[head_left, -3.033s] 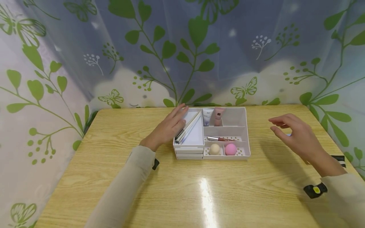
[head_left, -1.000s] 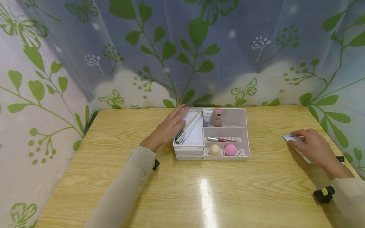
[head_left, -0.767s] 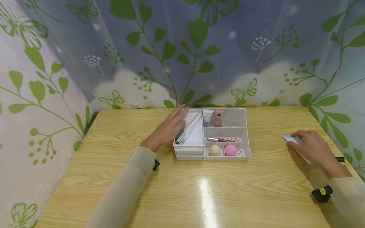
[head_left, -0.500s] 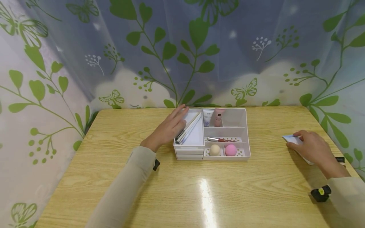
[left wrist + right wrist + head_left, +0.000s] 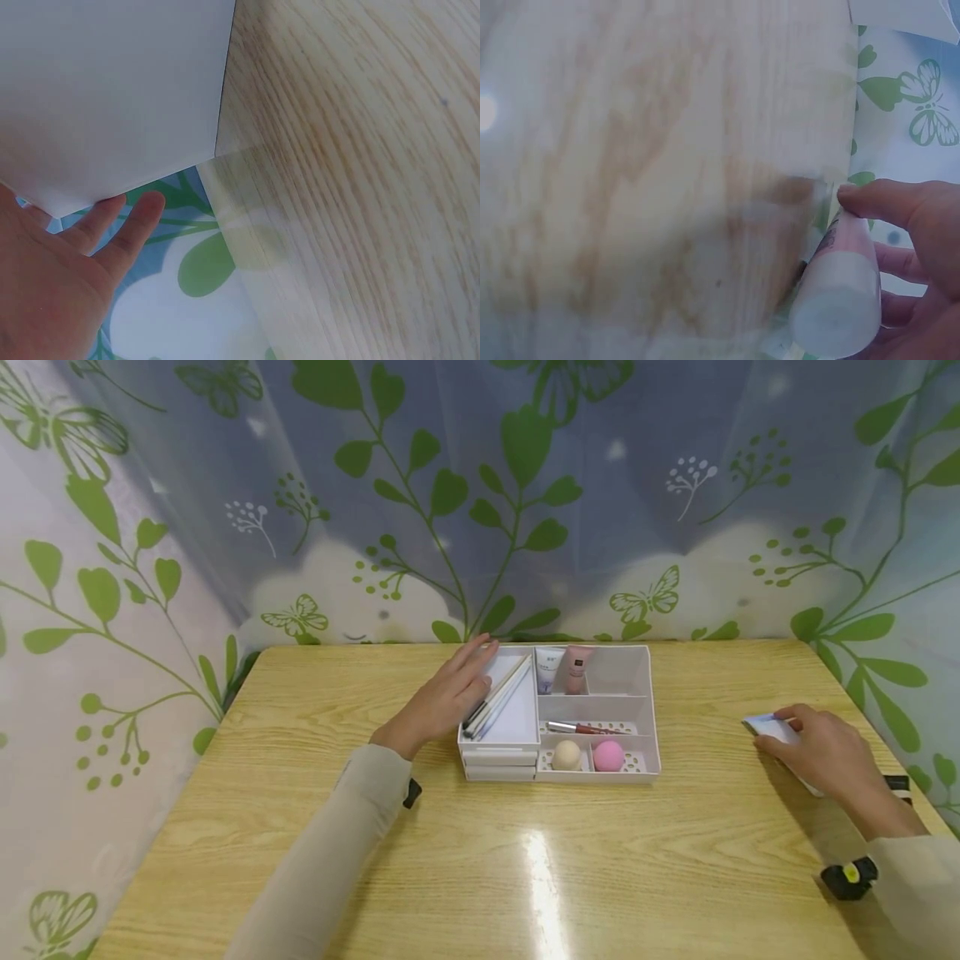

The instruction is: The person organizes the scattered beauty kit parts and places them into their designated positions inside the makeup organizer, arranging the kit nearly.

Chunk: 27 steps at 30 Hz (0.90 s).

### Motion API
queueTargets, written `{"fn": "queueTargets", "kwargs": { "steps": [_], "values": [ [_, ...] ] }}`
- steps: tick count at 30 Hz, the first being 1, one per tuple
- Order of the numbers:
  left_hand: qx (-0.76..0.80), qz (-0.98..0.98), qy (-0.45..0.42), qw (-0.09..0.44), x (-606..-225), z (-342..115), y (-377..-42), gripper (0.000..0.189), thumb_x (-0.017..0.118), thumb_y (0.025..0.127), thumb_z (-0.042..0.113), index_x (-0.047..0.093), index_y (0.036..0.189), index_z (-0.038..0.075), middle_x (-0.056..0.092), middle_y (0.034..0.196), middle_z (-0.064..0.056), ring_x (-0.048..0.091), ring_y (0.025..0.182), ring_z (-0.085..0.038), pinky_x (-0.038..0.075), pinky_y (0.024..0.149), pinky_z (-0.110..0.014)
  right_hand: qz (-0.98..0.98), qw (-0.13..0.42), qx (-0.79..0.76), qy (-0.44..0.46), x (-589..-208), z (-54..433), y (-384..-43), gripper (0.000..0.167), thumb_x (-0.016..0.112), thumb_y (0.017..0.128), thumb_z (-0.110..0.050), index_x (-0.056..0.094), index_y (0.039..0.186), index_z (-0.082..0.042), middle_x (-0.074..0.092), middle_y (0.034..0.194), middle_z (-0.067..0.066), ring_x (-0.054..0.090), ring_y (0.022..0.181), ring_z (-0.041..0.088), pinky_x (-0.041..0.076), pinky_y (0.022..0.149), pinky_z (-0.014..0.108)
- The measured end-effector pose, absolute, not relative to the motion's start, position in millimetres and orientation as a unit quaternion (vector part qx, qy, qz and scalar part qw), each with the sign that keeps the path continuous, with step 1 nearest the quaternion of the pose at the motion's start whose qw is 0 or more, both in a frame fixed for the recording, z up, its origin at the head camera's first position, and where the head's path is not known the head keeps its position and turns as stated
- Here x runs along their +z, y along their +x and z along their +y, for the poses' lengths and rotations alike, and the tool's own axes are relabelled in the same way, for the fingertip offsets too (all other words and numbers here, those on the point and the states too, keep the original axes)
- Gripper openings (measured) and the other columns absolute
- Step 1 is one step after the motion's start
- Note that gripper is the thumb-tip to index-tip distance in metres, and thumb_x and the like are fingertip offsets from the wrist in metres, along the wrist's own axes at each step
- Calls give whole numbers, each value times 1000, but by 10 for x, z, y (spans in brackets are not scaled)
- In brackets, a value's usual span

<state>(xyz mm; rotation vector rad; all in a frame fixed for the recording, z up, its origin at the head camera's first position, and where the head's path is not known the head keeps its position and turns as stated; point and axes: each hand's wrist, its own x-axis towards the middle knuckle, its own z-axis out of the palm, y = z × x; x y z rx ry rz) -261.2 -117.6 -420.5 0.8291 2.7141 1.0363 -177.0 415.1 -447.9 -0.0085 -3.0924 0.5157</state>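
My left hand (image 5: 442,702) rests with straight fingers against the left side of a white storage organizer (image 5: 654,718). In the left wrist view its fingers (image 5: 135,232) reach along the organizer's pale side wall. Over at the right of the table, my right hand (image 5: 828,756) grips a squeeze tube (image 5: 772,727) between thumb and fingers. Seen from the right wrist, this tube (image 5: 840,300) has a broad white cap and a pinkish body, partly hidden by the hand. Makeup brushes (image 5: 497,697) lie in the organizer's top-left tray.
Two small tubes (image 5: 575,668) stand in the organizer's back compartment. A reddish-brown brush or lip tube (image 5: 581,727) lies in the middle one. Cream (image 5: 566,756) and pink (image 5: 608,756) sponges sit in front. A black-and-white item (image 5: 897,787) lies beyond my right wrist.
Since three seconds ago my right hand has come down to the right and taken hold of the squeeze tube. Over the last second it has hardly moved. My left hand has stayed put.
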Motion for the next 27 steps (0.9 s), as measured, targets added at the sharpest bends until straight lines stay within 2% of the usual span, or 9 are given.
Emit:
{"fn": "queueTargets", "kwargs": {
  "steps": [6, 8, 13, 18, 22, 25, 27],
  "values": [
    [345, 896, 273, 61, -4207, -1177, -2613, 62, 30, 118, 41, 15, 177, 30, 1, 185, 9, 7, 172, -30, 14, 136, -63, -982, 33, 187, -8, -4448, 4092, -1755, 61, 73, 103, -33, 57, 139, 14, 63, 126, 45, 65, 89, 45, 40, 62, 30],
    [344, 896, 273, 60, -4212, -1175, -2614, 62, 30, 118, 41, 15, 177, 29, 1, 185, 9, 7, 172, -30, 14, 136, -63, -980, 42, 193, -8, -4431, 4071, -1749, 60, 73, 103, -31, 57, 140, 14, 64, 125, 45, 66, 87, 44, 41, 60, 30],
    [342, 897, 274, 58, -4212, -1175, -2608, 63, 30, 118, 41, 16, 177, 26, 1, 185, 8, 7, 171, -31, 15, 136, -64, -975, 70, 209, -8, -4382, 4015, -1745, 62, 74, 104, -28, 54, 144, 15, 63, 126, 43, 70, 94, 51, 47, 54, 32],
    [344, 896, 275, 57, -4208, -1181, -2601, 63, 31, 118, 41, 16, 177, 24, 1, 185, 8, 7, 171, -31, 15, 136, -65, -972, 94, 214, -11, -4333, 3972, -1759, 70, 76, 102, -30, 51, 148, 15, 63, 126, 41, 69, 98, 53, 47, 54, 33],
    [344, 896, 275, 59, -4218, -1181, -2604, 63, 31, 118, 41, 16, 177, 25, 0, 185, 9, 6, 172, -31, 16, 135, -66, -969, 99, 227, -20, -4318, 3947, -1767, 82, 77, 103, -34, 40, 158, 15, 60, 128, 39, 66, 103, 54, 47, 57, 30],
    [345, 897, 272, 60, -4215, -1178, -2600, 63, 30, 118, 42, 15, 177, 28, 0, 185, 11, 6, 172, -30, 16, 135, -66, -962, 115, 246, -20, -4323, 3929, -1768, 89, 77, 102, -35, 33, 164, 12, 58, 129, 38, 65, 104, 53, 45, 58, 23],
    [345, 896, 272, 60, -4211, -1176, -2598, 63, 30, 118, 42, 15, 177, 28, 0, 185, 11, 7, 172, -30, 16, 135, -66, -958, 132, 256, -15, -4330, 3919, -1764, 89, 78, 102, -34, 33, 165, 10, 58, 128, 37, 64, 104, 52, 41, 59, 17]
  ]
}}
